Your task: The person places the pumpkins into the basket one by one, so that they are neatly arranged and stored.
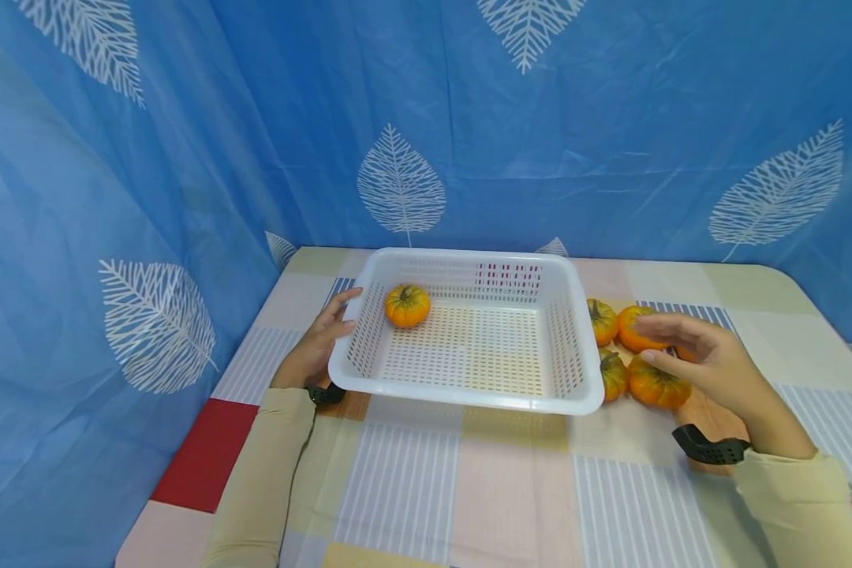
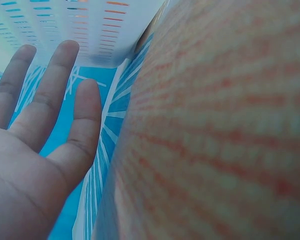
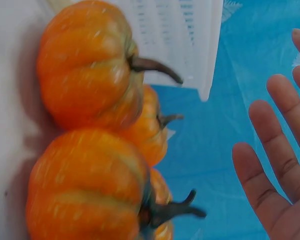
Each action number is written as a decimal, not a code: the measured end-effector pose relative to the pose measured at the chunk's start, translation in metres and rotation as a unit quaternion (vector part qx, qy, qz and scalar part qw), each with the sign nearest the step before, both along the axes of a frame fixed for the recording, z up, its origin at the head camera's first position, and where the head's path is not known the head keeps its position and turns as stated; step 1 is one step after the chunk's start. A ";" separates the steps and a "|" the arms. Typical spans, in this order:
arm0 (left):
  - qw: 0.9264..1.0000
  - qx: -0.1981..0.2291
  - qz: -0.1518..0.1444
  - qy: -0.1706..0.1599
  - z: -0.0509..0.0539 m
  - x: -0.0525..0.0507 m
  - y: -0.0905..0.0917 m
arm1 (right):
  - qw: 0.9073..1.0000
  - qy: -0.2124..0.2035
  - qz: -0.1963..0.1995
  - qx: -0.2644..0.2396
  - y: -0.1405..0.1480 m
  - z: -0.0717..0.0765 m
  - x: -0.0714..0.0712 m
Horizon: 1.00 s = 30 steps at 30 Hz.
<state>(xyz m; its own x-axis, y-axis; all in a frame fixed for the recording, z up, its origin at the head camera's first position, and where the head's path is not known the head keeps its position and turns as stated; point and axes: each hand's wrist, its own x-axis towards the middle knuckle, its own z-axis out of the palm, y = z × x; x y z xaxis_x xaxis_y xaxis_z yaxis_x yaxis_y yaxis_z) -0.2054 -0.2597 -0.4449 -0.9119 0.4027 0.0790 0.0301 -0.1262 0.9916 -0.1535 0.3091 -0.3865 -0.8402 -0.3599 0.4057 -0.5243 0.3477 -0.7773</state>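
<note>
A white plastic basket (image 1: pixel 468 397) with slotted walls stands on the table, one small orange pumpkin (image 1: pixel 407 306) inside at its left. My left hand (image 1: pixel 321 339) is at the basket's left side, fingers extended against the wall or rim. The left wrist view shows these fingers (image 2: pixel 57 95) almost straight and spread. Several more pumpkins (image 1: pixel 656 384) sit grouped just right of the basket. Over them hovers my right hand (image 1: pixel 713 363), holding nothing. In the right wrist view the nearest pumpkin (image 3: pixel 85 65) has a dark stem, and the fingers (image 3: pixel 265 130) are apart from it.
A patchwork-patterned cloth (image 1: pixel 511 489) covers the table. Blue curtain (image 1: pixel 575 134) with white leaf prints hangs behind the table and along its left side. Dark bands (image 1: pixel 710 450) are strapped on both wrists.
</note>
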 end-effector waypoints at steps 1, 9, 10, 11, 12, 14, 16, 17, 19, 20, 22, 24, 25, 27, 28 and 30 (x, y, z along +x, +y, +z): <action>1.000 0.002 -0.002 0.001 0.000 0.000 0.000 | 1.000 -0.001 -0.002 0.001 0.002 -0.001 0.000; 1.000 0.010 -0.008 -0.001 0.002 0.000 -0.002 | 0.999 -0.017 -0.028 0.017 0.016 -0.011 -0.001; 1.000 0.009 -0.008 -0.002 0.002 0.000 -0.002 | 0.999 -0.020 -0.031 0.020 0.018 -0.012 -0.001; 1.000 0.008 -0.008 -0.002 0.002 -0.001 -0.002 | 0.999 -0.024 -0.035 0.024 0.020 -0.013 -0.001; 1.000 0.007 -0.007 -0.003 0.001 -0.001 -0.002 | 0.999 -0.029 -0.036 0.026 0.022 -0.013 -0.001; 1.000 0.005 -0.007 -0.003 0.001 -0.001 -0.002 | 0.998 -0.037 -0.040 0.033 0.026 -0.015 0.000; 1.000 0.004 -0.005 -0.003 0.000 -0.002 -0.002 | 0.997 -0.044 -0.040 0.039 0.029 -0.016 0.001; 1.000 0.005 -0.005 -0.003 0.000 -0.002 -0.002 | 0.997 -0.045 -0.040 0.043 0.031 -0.017 0.001; 1.000 0.006 -0.005 -0.002 -0.001 -0.002 -0.002 | 0.997 -0.047 -0.041 0.053 0.034 -0.018 0.002; 1.000 0.006 -0.005 -0.001 -0.001 -0.002 -0.002 | 0.996 -0.049 -0.042 0.058 0.036 -0.019 0.002; 1.000 0.008 -0.005 0.000 -0.001 -0.002 -0.002 | 0.996 -0.054 -0.042 0.066 0.039 -0.021 0.003; 1.000 0.006 -0.005 0.002 -0.001 -0.001 -0.002 | 0.995 -0.060 -0.041 0.072 0.043 -0.024 0.003; 1.000 0.005 -0.006 0.003 -0.001 -0.001 -0.002 | 0.994 -0.064 -0.040 0.074 0.045 -0.026 0.003; 1.000 0.003 -0.006 0.002 0.000 0.000 -0.001 | 0.994 -0.068 -0.040 0.076 0.048 -0.029 0.003; 1.000 0.001 -0.006 0.002 0.000 0.000 -0.001 | 0.994 -0.069 -0.041 0.079 0.049 -0.030 0.003; 1.000 -0.003 -0.004 0.000 0.000 0.000 -0.001 | 0.993 -0.070 -0.043 0.085 0.052 -0.033 0.003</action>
<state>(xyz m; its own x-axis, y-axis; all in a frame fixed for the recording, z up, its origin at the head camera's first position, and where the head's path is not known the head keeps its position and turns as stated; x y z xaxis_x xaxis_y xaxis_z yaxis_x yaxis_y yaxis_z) -0.2052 -0.2605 -0.4446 -0.9090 0.4098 0.0760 0.0286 -0.1206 0.9923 -0.1509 0.3607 -0.4193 -0.9143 -0.3380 0.2230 -0.3786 0.5181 -0.7669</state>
